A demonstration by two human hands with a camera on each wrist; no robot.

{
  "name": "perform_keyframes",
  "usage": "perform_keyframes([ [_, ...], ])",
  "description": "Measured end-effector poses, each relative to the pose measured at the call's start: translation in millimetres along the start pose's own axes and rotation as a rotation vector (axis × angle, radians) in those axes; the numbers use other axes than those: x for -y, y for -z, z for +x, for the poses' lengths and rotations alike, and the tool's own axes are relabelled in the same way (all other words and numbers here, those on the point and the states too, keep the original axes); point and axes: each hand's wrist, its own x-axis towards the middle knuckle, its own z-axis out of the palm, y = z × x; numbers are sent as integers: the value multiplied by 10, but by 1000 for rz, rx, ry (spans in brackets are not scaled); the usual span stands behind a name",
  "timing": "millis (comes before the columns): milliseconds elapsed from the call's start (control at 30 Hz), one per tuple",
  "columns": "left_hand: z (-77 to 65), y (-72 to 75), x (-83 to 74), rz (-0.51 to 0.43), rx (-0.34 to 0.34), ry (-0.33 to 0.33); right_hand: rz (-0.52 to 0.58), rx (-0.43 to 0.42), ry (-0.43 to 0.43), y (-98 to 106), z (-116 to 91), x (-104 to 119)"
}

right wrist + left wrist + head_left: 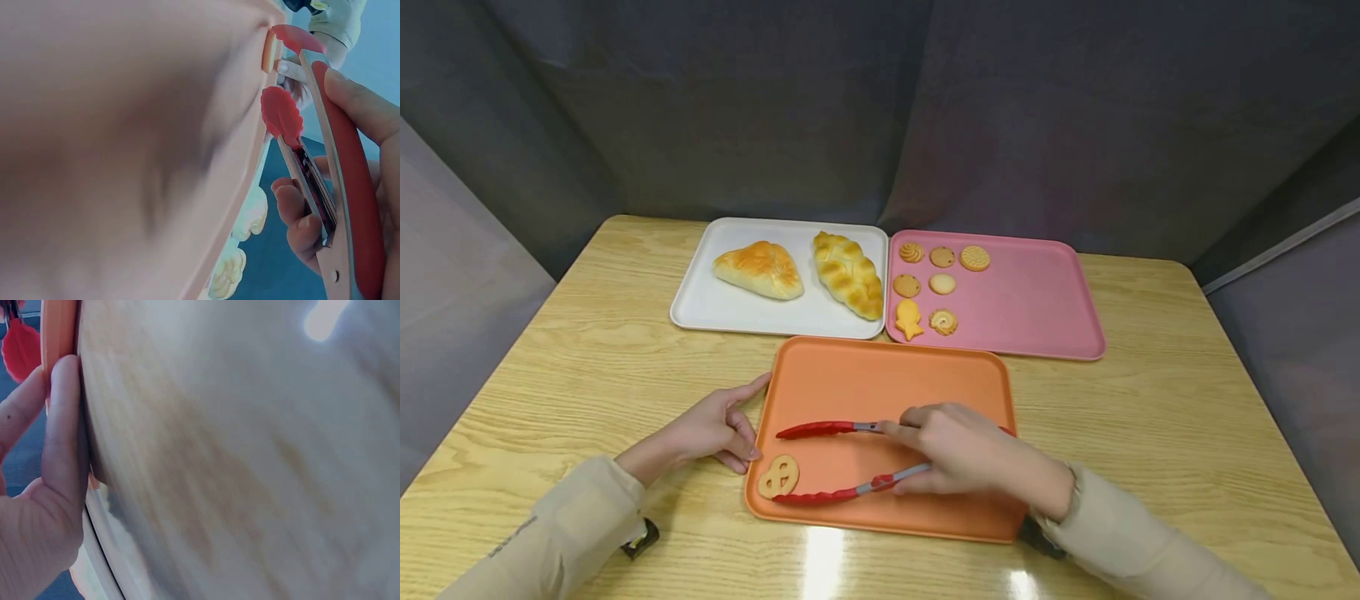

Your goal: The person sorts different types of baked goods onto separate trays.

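Observation:
My right hand (955,446) grips red-and-grey tongs (823,497) by the handles. In the right wrist view the tongs (350,187) lie between thumb and fingers, their scalloped red tips spread apart. One tip is right at a pretzel-shaped cookie (778,477) in the near left corner of the orange tray (865,367); the other hovers farther back over the tray. At that tray's left edge, my left hand (718,429) touches the rim with an extended index finger and the thumb. The left wrist view shows these fingers (64,412) against the orange rim.
Behind, a white tray (745,320) bears a folded bread (760,271) and a braided bread (848,275). To its right, a pink tray (1022,292) holds several small cookies on its left side, including a fish-shaped one (908,318). Dark curtains (880,108) stand behind the wooden table (1150,417).

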Motion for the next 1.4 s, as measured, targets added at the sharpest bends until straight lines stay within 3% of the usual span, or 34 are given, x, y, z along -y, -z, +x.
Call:
perform_keyframes([
  [467, 2, 0, 1, 3, -11, 7, 20, 10, 91, -70, 57, -22],
  [767, 2, -2, -4, -1, -7, 4, 31, 17, 101, -82, 51, -18],
  [1133, 1, 2, 16, -1, -8, 11, 41, -55, 91, -58, -6, -54],
  [1400, 0, -5, -1, 1, -8, 12, 28, -58, 93, -65, -41, -87],
])
